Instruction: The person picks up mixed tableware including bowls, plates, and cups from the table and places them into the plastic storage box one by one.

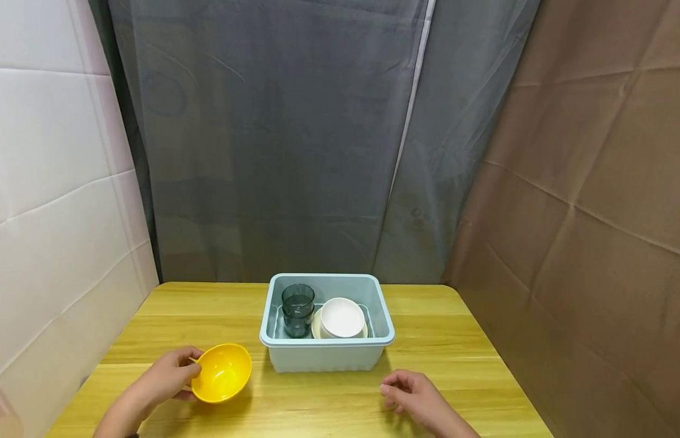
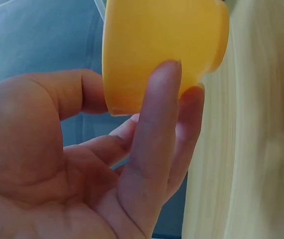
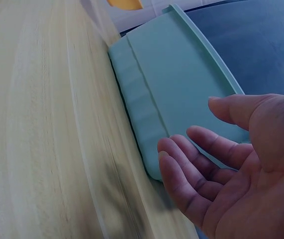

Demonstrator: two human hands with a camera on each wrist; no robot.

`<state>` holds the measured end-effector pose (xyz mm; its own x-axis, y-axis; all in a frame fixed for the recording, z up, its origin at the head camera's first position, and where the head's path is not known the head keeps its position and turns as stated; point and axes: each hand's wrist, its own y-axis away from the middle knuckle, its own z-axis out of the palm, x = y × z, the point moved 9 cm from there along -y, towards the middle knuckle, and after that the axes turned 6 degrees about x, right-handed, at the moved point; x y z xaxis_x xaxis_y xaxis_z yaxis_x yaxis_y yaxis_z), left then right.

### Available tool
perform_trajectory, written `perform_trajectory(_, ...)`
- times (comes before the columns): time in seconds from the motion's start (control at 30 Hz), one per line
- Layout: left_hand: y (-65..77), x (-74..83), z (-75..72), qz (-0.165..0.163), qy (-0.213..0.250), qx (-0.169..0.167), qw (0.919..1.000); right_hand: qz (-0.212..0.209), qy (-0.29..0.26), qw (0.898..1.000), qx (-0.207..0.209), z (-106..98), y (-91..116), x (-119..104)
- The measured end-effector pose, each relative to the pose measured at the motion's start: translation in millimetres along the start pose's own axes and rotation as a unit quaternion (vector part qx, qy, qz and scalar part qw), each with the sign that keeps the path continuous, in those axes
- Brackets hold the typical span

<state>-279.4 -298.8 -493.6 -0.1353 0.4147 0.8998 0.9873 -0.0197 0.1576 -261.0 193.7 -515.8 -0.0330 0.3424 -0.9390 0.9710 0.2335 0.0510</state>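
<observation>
My left hand (image 1: 171,372) pinches a yellow bowl (image 1: 223,372) by its left side, thumb at the rim and fingers along the outer wall. In the left wrist view the bowl (image 2: 156,45) shows its side and foot ring, tilted in the grip. Its inside, seen from the head, holds nothing. My right hand (image 1: 417,396) hovers over the table's right front with loosely bent fingers and nothing in them. Nearest to it is the light blue bin (image 1: 323,359); in the right wrist view the bin's wall (image 3: 176,69) stands just beyond the fingertips.
Inside the bin, dark stacked glasses (image 1: 297,310) stand at left. Beside them a white bowl (image 1: 342,317) rests on a cream dish (image 1: 316,325). The wooden table (image 1: 455,340) is bordered by a grey curtain (image 1: 296,152) behind, white cloth (image 1: 55,182) left and brown cloth (image 1: 592,213) right.
</observation>
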Motion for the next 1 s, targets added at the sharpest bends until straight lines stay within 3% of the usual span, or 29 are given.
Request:
perform_trajectory(0.17,6.4,4.2,16.0,0.014,0.017,-0.048,0.9986,-0.01,0.001,1.0,-0.005,5,0,-6)
perform_trajectory(0.37,12.3,8.6,35.7,0.022,0.031,-0.081,0.996,-0.018,-0.01,1.0,-0.017,15,0,-12)
perform_trajectory(0.7,12.9,19.2,69.7,0.035,0.037,-0.071,0.9962,-0.017,-0.017,0.999,-0.026,39,-7,-20)
perform_trajectory(1.0,14.4,37.8,115.7,0.07,0.059,-0.104,0.9904,-0.027,-0.035,0.998,-0.035,66,-12,-31)
